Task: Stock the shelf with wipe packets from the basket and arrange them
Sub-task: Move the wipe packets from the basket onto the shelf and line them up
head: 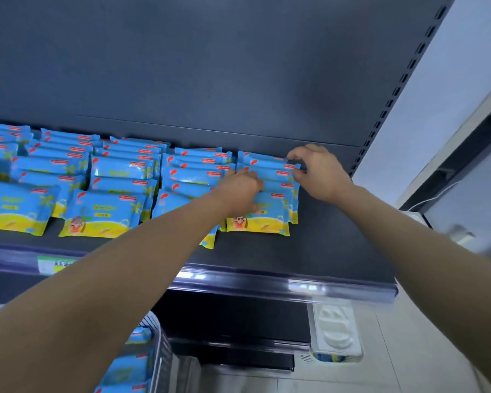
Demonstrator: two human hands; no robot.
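Note:
Blue and yellow wipe packets stand in several rows on the dark shelf [318, 251]. The rightmost row [267, 219] leans in a stack, and both hands are on it. My left hand [240, 191] presses its fingers into the left side of that row, over the packet faces. My right hand [316, 171] pinches the top right corners of the back packets between thumb and fingers. The basket [160, 355] sits low at the bottom left, partly behind my left arm, with more wipe packets [125, 370] inside.
More packet rows [105, 194] fill the shelf to the left. Bare shelf lies to the right of the hands, up to the slotted upright [380, 120]. A price rail [267, 285] runs along the front edge. A white plastic item [336, 331] sits below on the right.

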